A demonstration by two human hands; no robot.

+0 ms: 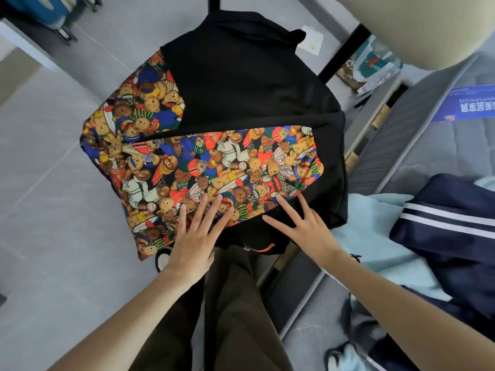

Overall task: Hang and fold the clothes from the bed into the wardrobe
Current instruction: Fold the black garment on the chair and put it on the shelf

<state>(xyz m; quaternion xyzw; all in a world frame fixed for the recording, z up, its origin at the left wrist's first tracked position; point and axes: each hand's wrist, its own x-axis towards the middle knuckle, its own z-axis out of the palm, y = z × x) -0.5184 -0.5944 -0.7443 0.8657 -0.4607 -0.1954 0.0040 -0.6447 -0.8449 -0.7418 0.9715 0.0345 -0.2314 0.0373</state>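
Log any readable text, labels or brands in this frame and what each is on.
Blue label on the mattress: upside down, cut off at the frame edge, seemingly "美居家具"; its smaller line is blurred.
Teal and white packet: print too blurred to read.
Bear-print garment: no words legible.

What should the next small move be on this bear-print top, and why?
Probably bring the outer bear-print sleeve, which sticks out past the black body on the left, inward over it. The folded sleeve already lies across, and the left hand and right hand rest flat on the garment.
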